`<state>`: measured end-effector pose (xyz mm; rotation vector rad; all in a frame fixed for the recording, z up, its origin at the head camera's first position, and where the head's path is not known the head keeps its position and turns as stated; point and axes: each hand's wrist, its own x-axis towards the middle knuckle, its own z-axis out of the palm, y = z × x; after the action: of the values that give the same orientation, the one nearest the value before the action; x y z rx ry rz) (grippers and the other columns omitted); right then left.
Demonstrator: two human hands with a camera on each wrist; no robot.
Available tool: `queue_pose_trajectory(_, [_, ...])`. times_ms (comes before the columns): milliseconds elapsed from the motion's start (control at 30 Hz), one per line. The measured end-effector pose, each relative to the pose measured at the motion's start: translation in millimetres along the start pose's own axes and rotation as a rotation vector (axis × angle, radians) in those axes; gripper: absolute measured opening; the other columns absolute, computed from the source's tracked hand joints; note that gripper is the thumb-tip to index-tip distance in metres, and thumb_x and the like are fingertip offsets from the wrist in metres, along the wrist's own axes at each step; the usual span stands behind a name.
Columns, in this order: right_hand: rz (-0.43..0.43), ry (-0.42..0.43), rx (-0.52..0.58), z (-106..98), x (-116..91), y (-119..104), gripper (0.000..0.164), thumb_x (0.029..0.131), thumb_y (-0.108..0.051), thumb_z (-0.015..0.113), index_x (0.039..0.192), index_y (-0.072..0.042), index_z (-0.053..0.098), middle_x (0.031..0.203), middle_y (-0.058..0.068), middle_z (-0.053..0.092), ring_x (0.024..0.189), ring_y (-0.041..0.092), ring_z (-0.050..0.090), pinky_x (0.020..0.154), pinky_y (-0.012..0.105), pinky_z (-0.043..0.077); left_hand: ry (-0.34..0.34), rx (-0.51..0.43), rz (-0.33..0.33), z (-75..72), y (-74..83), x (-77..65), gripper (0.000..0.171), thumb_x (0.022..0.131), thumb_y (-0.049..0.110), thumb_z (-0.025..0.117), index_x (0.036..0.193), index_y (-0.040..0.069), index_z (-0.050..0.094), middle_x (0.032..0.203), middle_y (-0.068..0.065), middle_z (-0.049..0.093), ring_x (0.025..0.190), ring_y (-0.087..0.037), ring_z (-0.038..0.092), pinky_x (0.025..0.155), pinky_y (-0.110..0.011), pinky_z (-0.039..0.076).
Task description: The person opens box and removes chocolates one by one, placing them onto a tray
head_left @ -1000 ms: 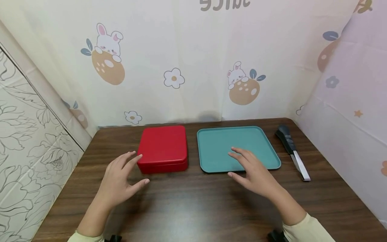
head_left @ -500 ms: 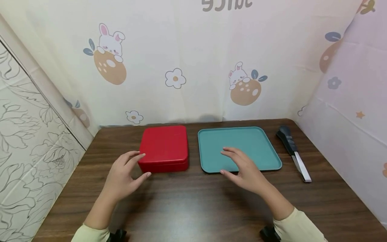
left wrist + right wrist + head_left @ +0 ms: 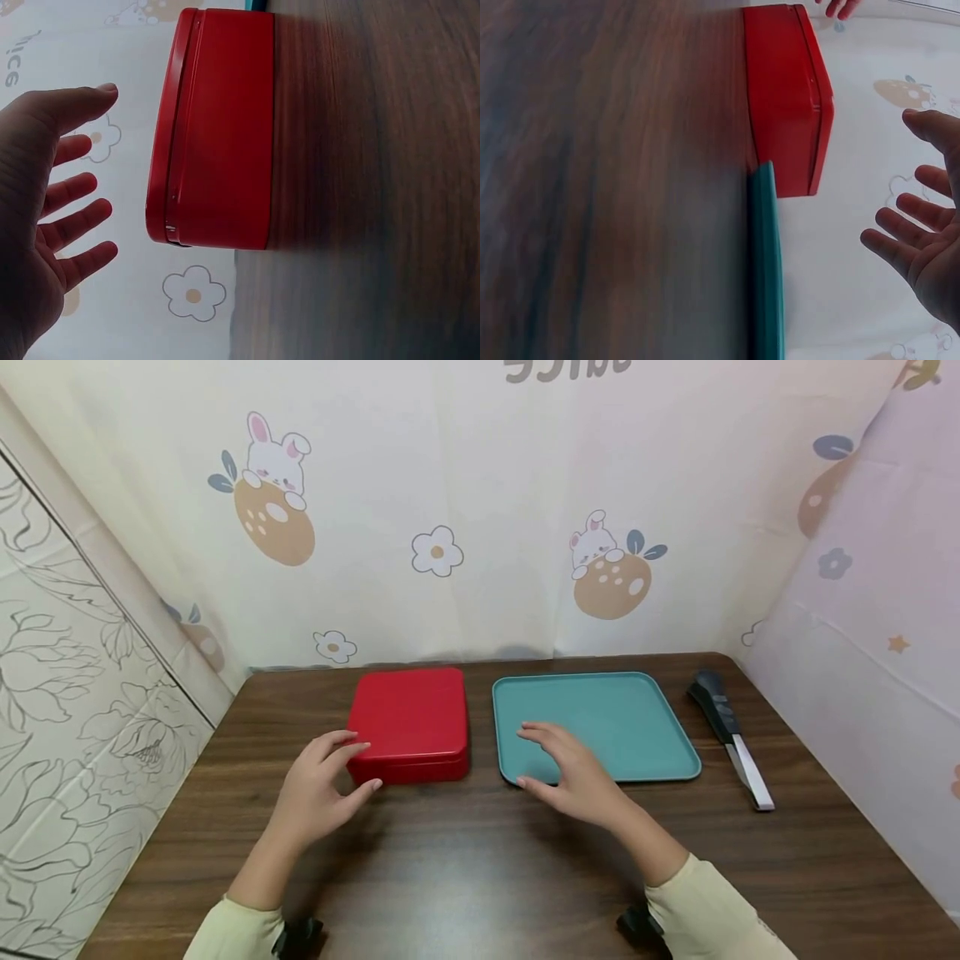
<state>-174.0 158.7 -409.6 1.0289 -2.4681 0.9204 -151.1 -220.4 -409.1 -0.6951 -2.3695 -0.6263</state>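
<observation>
A red lidded box [image 3: 408, 718] stands on the wooden table, its lid down. In the head view my left hand [image 3: 318, 789] hovers at the box's front left corner, fingers spread and holding nothing. The left wrist view shows a gap between that hand [image 3: 45, 180] and the box's side [image 3: 225, 135]. My right hand [image 3: 577, 777] is held over the front left part of a teal tray [image 3: 622, 718], its fingers apart with nothing in them. In the right wrist view the right hand [image 3: 922, 225] is above the level of the tray's edge [image 3: 769, 277].
Right of the tray lies a pair of tongs [image 3: 731, 739] with black handles and metal ends. The brown table [image 3: 465, 868] reaches back to a printed curtain [image 3: 480, 485]. Another curtain [image 3: 862, 693] hangs along the right side, and a flower-patterned panel [image 3: 82, 735] at the left.
My right hand has moved left across the tray toward the box. My left hand has shifted slightly right, nearer the box. The box, tray and tongs stay where they were.
</observation>
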Motion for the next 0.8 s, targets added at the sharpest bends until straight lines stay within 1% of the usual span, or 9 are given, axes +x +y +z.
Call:
queue_pose_trajectory(133, [0.053, -0.034, 0.055, 10, 6, 0, 0.063, 0.084, -0.025, 0.079, 0.138, -0.007, 0.052, 0.142, 0.01, 0.049, 0.128, 0.026, 0.048, 0.092, 0.042, 0.052, -0.027, -0.009, -0.025, 0.8, -2.6, 2.9, 0.051, 0.068, 0.022, 0.089, 0.112, 0.004, 0.07, 0.119, -0.018, 0.06, 0.108, -0.034, 0.056, 0.082, -0.049, 0.055])
queue_pose_trajectory(200, [0.077, -0.042, 0.088, 15, 9, 1, 0.063, 0.084, -0.025, 0.079, 0.138, -0.006, 0.052, 0.142, 0.01, 0.049, 0.128, 0.026, 0.048, 0.092, 0.041, 0.052, -0.039, -0.01, -0.033, 1.4, -4.2, 4.3, 0.051, 0.068, 0.022, 0.089, 0.111, 0.004, 0.07, 0.119, -0.018, 0.06, 0.109, -0.034, 0.056, 0.082, -0.049, 0.055])
queue_pose_trajectory(333, [0.108, -0.049, 0.167, 24, 15, 1, 0.064, 0.084, -0.021, 0.079, 0.138, -0.004, 0.051, 0.141, 0.013, 0.049, 0.127, 0.027, 0.048, 0.093, 0.041, 0.052, -0.061, -0.009, -0.053, 2.7, -7.2, 7.2, 0.05, 0.067, 0.02, 0.09, 0.111, 0.004, 0.07, 0.12, -0.017, 0.06, 0.11, -0.035, 0.056, 0.08, -0.048, 0.056])
queue_pose_trajectory(467, [0.137, -0.058, 0.227, 32, 20, 2, 0.063, 0.085, -0.019, 0.079, 0.139, -0.004, 0.05, 0.14, 0.013, 0.049, 0.126, 0.027, 0.049, 0.094, 0.042, 0.051, -0.08, -0.001, -0.067, 4.2, -9.8, 9.8, 0.05, 0.066, 0.019, 0.09, 0.11, 0.004, 0.071, 0.121, -0.016, 0.059, 0.111, -0.033, 0.055, 0.078, -0.048, 0.057])
queue_pose_trajectory(567, [0.169, -0.067, 0.262, 38, 24, 2, 0.063, 0.084, -0.017, 0.079, 0.139, -0.004, 0.049, 0.139, 0.012, 0.049, 0.123, 0.03, 0.051, 0.093, 0.043, 0.051, -0.108, 0.005, -0.07, 5.3, -12.0, 12.0, 0.05, 0.067, 0.019, 0.09, 0.111, 0.005, 0.071, 0.122, -0.015, 0.059, 0.113, -0.032, 0.053, 0.078, -0.047, 0.057])
queue_pose_trajectory(667, [0.196, -0.083, 0.302, 43, 28, 2, 0.063, 0.085, -0.016, 0.078, 0.139, -0.002, 0.048, 0.138, 0.015, 0.05, 0.12, 0.036, 0.052, 0.093, 0.046, 0.051, -0.151, 0.01, -0.067, 5.9, -13.5, 15.0, 0.05, 0.068, 0.019, 0.089, 0.113, 0.006, 0.07, 0.124, -0.015, 0.058, 0.115, -0.032, 0.052, 0.082, -0.049, 0.055])
queue_pose_trajectory(800, [0.254, -0.119, 0.304, 50, 35, 3, 0.065, 0.086, -0.017, 0.077, 0.14, -0.001, 0.046, 0.137, 0.018, 0.05, 0.119, 0.038, 0.053, 0.094, 0.045, 0.051, -0.183, 0.017, -0.046, 7.5, -16.1, 19.4, 0.049, 0.067, 0.016, 0.088, 0.113, 0.006, 0.07, 0.124, -0.015, 0.059, 0.115, -0.034, 0.052, 0.088, -0.052, 0.052])
